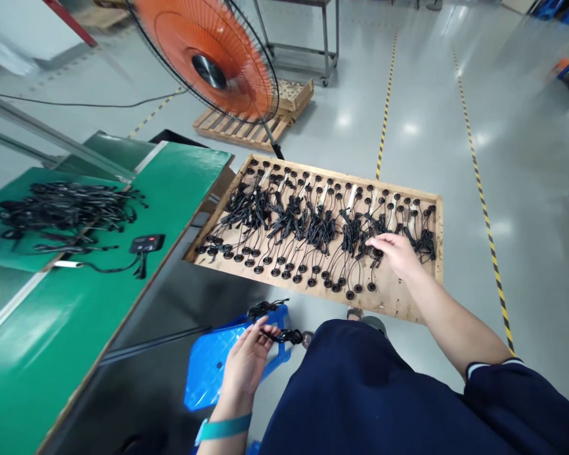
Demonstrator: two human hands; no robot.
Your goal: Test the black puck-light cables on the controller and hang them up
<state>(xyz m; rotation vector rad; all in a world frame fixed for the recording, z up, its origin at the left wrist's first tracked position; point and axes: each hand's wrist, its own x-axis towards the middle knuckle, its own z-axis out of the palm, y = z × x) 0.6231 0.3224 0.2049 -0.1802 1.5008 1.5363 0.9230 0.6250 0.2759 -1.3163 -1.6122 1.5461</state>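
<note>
My left hand [249, 354] is closed on a coiled black cable bundle [291, 336], held above a blue plastic stool [208, 363]. Over the right part of a shallow wooden tray [384, 302], my right hand [397, 253] has its fingers pinched together at a black cable bundle [373, 251]; the exact grip is partly hidden. Rows of small black round discs on thin wires line both long sides of the tray, with tied black cable bundles [322, 230] along its middle. Another black cable bundle [262, 308] shows by the stool's far edge.
At left, a green-topped workbench [189, 167] carries a heap of black cables [71, 208] and a small black box [146, 242] with a red light. An orange fan [213, 63] stands beyond the tray, near a wooden pallet [239, 128]. Yellow-black tape [488, 234] marks the floor.
</note>
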